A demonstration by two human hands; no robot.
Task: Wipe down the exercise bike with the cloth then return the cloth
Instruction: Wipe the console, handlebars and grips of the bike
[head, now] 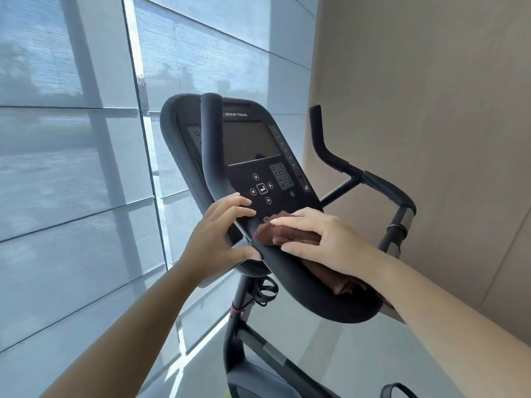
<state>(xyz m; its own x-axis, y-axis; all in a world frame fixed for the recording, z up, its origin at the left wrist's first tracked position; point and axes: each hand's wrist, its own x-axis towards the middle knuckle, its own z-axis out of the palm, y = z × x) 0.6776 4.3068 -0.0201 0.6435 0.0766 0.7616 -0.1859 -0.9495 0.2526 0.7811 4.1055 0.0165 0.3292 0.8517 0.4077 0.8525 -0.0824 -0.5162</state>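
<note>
The right hand [324, 239] lies flat on the brown cloth [290, 235], fingers nearly straight and pressing it down rather than closed round it, with the thumb along the cloth's near edge. The cloth is folded and sits on the curved front handlebar [301, 285] of the exercise bike [238, 334], just under the bottom edge of the console [250, 145]; its tail shows again beneath the wrist. The left hand [218, 234] grasps the console's lower left corner, fingers curled onto the button panel and thumb braced on the bar below, seemingly to steady it. The step in hand looks like the wiping itself, at the join of bar and console. Much appears left to do: the screen, the upright left grip, the right horn [324, 145] and the frame below. The next move likely calls for sliding the cloth along the bar with even pressure, keeping the fold under the palm so it does not bunch. Where the cloth goes back to is not in view.
</note>
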